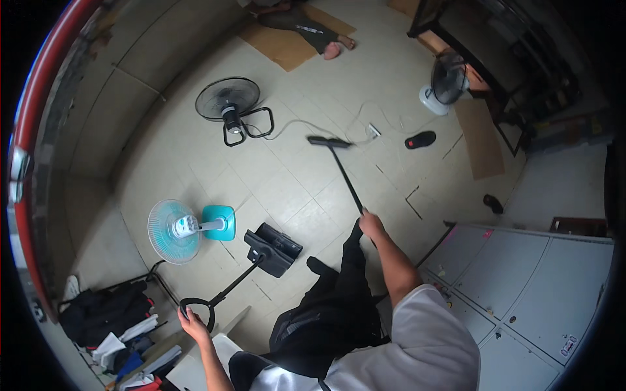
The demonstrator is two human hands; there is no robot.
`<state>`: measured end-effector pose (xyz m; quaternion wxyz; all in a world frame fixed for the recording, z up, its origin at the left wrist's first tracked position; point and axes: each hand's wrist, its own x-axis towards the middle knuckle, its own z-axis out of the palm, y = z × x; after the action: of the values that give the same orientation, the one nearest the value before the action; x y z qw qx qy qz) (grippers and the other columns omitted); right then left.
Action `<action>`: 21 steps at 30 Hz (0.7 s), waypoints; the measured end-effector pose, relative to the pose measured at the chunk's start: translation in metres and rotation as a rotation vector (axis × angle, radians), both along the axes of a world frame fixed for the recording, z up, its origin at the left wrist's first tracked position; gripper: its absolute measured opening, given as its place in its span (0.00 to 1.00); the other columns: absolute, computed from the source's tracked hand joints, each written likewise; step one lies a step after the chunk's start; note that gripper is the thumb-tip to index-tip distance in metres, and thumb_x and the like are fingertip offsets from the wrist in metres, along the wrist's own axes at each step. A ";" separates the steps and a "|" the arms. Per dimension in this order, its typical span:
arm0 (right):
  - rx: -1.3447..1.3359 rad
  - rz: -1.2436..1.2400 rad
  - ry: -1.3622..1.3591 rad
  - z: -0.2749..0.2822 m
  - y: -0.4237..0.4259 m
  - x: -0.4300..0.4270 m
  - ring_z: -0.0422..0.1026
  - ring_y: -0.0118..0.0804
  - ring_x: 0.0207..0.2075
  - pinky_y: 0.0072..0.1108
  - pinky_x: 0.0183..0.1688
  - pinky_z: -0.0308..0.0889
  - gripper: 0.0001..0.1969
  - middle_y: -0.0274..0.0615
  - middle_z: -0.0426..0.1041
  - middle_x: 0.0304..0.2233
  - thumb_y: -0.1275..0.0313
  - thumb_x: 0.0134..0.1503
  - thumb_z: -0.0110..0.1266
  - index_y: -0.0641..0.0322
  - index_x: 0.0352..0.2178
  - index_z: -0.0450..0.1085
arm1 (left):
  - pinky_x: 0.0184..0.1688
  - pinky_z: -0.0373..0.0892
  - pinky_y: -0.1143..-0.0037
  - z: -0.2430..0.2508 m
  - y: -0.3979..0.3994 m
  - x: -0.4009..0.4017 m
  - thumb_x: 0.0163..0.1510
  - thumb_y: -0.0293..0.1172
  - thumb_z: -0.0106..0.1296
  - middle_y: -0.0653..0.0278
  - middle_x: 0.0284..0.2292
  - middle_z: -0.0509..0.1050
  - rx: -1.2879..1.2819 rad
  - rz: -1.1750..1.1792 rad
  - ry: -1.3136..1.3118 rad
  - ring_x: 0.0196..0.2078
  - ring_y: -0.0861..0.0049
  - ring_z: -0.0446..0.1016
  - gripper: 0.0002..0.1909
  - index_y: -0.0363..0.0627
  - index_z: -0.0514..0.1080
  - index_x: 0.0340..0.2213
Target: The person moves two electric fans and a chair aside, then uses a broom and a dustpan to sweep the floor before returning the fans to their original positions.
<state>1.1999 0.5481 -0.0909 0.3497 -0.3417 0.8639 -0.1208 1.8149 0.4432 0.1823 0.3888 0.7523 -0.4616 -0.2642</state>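
My left hand (194, 325) holds the black looped handle of a lidded dustpan (274, 249), whose pan rests on the tiled floor at lower centre. In my right hand (371, 225) is the dark pole of a broom (346, 178). The black broom head (328, 142) lies further out on the floor, near a pale cable and a white power strip (374, 131). Between the broom head and the dustpan stretch bare-looking tiles with dark joint marks.
Around me stand a turquoise fan (218, 222), a black floor fan (229, 100) and a white-based fan (434, 100). A black slipper (420, 140) lies ahead. Grey lockers (503, 273) line the right. A person's legs (303, 29) rest on cardboard (274, 46).
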 end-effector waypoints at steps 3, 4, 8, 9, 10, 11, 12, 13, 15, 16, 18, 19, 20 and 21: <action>0.106 0.042 -0.076 0.025 -0.082 -0.003 0.72 0.58 0.43 0.40 0.46 0.68 0.21 0.60 0.73 0.39 0.67 0.61 0.36 0.58 0.55 0.59 | 0.17 0.52 0.85 0.007 -0.006 -0.025 0.60 0.33 0.47 0.75 0.21 0.62 -0.003 -0.013 -0.075 0.17 0.92 0.56 0.14 0.40 0.67 0.45; 0.094 0.128 -0.066 0.045 -0.095 0.002 0.72 0.58 0.43 0.41 0.46 0.68 0.21 0.58 0.73 0.39 0.67 0.61 0.36 0.56 0.55 0.59 | 0.17 0.53 0.85 0.011 -0.002 -0.028 0.60 0.33 0.47 0.75 0.21 0.63 0.011 -0.012 -0.090 0.18 0.91 0.56 0.14 0.40 0.67 0.45; -0.093 0.133 -0.119 0.068 -0.054 0.012 0.73 0.59 0.37 0.43 0.41 0.68 0.22 0.58 0.73 0.36 0.63 0.60 0.41 0.53 0.56 0.59 | 0.18 0.53 0.85 0.005 -0.009 -0.041 0.60 0.33 0.47 0.74 0.23 0.64 0.025 0.013 -0.044 0.18 0.90 0.57 0.14 0.40 0.67 0.46; -0.125 0.123 -0.130 0.077 -0.031 0.016 0.72 0.61 0.36 0.43 0.40 0.68 0.22 0.58 0.73 0.36 0.62 0.60 0.42 0.53 0.56 0.59 | 0.18 0.53 0.85 0.006 -0.012 -0.047 0.60 0.33 0.47 0.74 0.23 0.64 0.024 0.019 -0.036 0.18 0.90 0.57 0.14 0.40 0.67 0.46; -0.139 0.066 -0.171 0.089 -0.007 0.020 0.72 0.61 0.37 0.43 0.40 0.67 0.22 0.58 0.73 0.36 0.63 0.60 0.42 0.53 0.55 0.59 | 0.18 0.54 0.84 0.007 -0.014 -0.048 0.60 0.34 0.47 0.74 0.22 0.64 0.027 0.024 -0.077 0.18 0.90 0.57 0.15 0.40 0.67 0.46; -0.153 0.017 -0.217 0.101 0.016 0.021 0.71 0.62 0.38 0.43 0.41 0.67 0.22 0.58 0.73 0.37 0.63 0.60 0.43 0.53 0.55 0.60 | 0.18 0.54 0.84 0.008 -0.012 -0.049 0.60 0.34 0.47 0.74 0.22 0.64 0.031 0.037 -0.121 0.18 0.89 0.57 0.16 0.40 0.66 0.47; -0.188 -0.015 -0.203 0.108 0.043 0.018 0.71 0.62 0.38 0.43 0.41 0.67 0.22 0.58 0.73 0.37 0.63 0.60 0.43 0.54 0.56 0.59 | 0.18 0.55 0.83 0.011 -0.014 -0.061 0.59 0.36 0.48 0.73 0.21 0.63 0.074 0.062 -0.131 0.18 0.88 0.58 0.19 0.39 0.66 0.49; -0.226 -0.043 -0.195 0.112 0.066 0.014 0.71 0.62 0.38 0.43 0.41 0.67 0.23 0.58 0.73 0.37 0.63 0.60 0.43 0.55 0.56 0.59 | 0.18 0.55 0.83 0.015 -0.016 -0.069 0.59 0.36 0.48 0.73 0.21 0.63 0.074 0.077 -0.131 0.18 0.88 0.58 0.19 0.39 0.66 0.49; -0.228 -0.086 -0.096 0.097 0.111 -0.003 0.71 0.62 0.39 0.43 0.42 0.66 0.23 0.60 0.73 0.37 0.65 0.60 0.42 0.57 0.57 0.58 | 0.18 0.55 0.82 0.015 -0.023 -0.088 0.59 0.37 0.48 0.73 0.19 0.62 0.086 0.078 -0.146 0.18 0.88 0.58 0.20 0.38 0.65 0.50; -0.229 -0.074 -0.103 0.091 0.116 -0.020 0.71 0.62 0.39 0.43 0.42 0.66 0.23 0.60 0.73 0.37 0.65 0.60 0.42 0.57 0.57 0.58 | 0.18 0.54 0.82 0.016 -0.024 -0.093 0.59 0.37 0.49 0.73 0.18 0.61 0.085 0.093 -0.159 0.17 0.88 0.57 0.21 0.38 0.65 0.50; -0.044 -0.118 -0.040 0.080 0.122 -0.050 0.72 0.62 0.40 0.43 0.43 0.67 0.24 0.63 0.73 0.37 0.66 0.60 0.40 0.59 0.57 0.57 | 0.18 0.54 0.82 0.017 -0.023 -0.102 0.59 0.37 0.48 0.73 0.18 0.61 0.080 0.094 -0.194 0.17 0.88 0.57 0.21 0.38 0.66 0.50; -0.045 -0.113 -0.047 0.075 0.114 -0.062 0.72 0.62 0.40 0.43 0.43 0.67 0.24 0.63 0.73 0.37 0.66 0.60 0.40 0.59 0.57 0.57 | 0.17 0.54 0.82 0.017 -0.025 -0.106 0.59 0.37 0.48 0.73 0.18 0.61 0.076 0.080 -0.224 0.17 0.88 0.57 0.20 0.38 0.66 0.49; 0.034 -0.160 -0.035 0.067 0.100 -0.079 0.72 0.62 0.39 0.42 0.42 0.67 0.25 0.64 0.72 0.37 0.67 0.59 0.39 0.60 0.58 0.56 | 0.17 0.54 0.82 0.017 -0.026 -0.109 0.59 0.37 0.48 0.73 0.18 0.61 0.075 0.087 -0.232 0.17 0.88 0.57 0.20 0.38 0.66 0.49; 0.114 -0.211 -0.022 0.058 0.085 -0.095 0.72 0.62 0.39 0.42 0.42 0.68 0.25 0.65 0.72 0.36 0.67 0.59 0.39 0.60 0.58 0.55 | 0.17 0.54 0.82 0.018 -0.026 -0.112 0.59 0.37 0.48 0.74 0.18 0.61 0.083 0.069 -0.227 0.17 0.88 0.57 0.20 0.38 0.66 0.49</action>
<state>1.1049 0.6332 -0.0331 0.3632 -0.2272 0.8967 -0.1115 1.7029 0.4171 0.2004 0.3113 0.8082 -0.4654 -0.1828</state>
